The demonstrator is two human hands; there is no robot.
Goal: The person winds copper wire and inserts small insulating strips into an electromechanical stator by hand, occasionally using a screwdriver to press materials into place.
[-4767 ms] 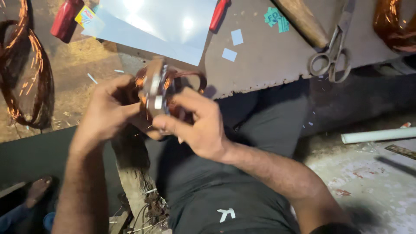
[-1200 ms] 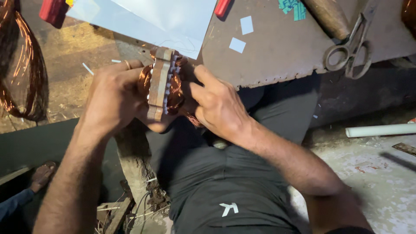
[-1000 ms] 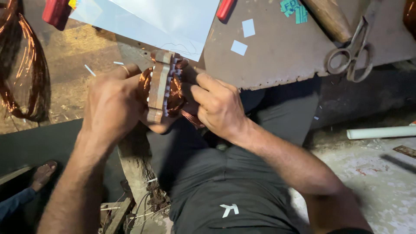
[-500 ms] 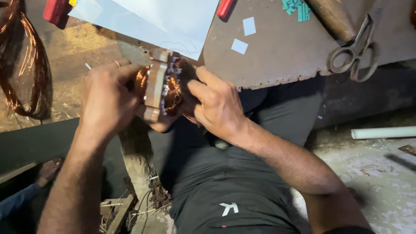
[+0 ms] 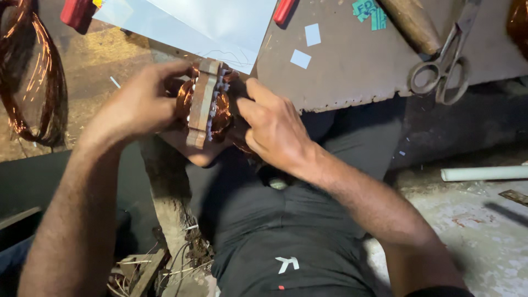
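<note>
While you sit at the near edge of a worn metal workbench [image 5: 385, 71], your left hand [image 5: 137, 107] wraps the far and left side of a small motor stator [image 5: 204, 104], fingers curled closed on it, its steel core edge-on to the head camera and copper windings bulging on both faces. Your right hand [image 5: 275, 129] presses against the right face, fingers bent in toward the coils; whether they pinch a wire end or only push on the winding cannot be told. The stator hangs above your lap, just off the bench's near edge, resting on nothing.

Risks from here: a slackened left grip could let the stator drop toward the littered floor. Hard pressure from your right fingertips could scrape the enamel or bend a coil out of its slot. The bench's ragged near edge sits close to your right knuckles and could nick them.

Farther off, scissors [image 5: 443, 71] lie at far right, a white insulation sheet [image 5: 214, 22] at far centre, and loose copper wire coils [image 5: 33, 82] at far left, all well apart from your hands.
</note>
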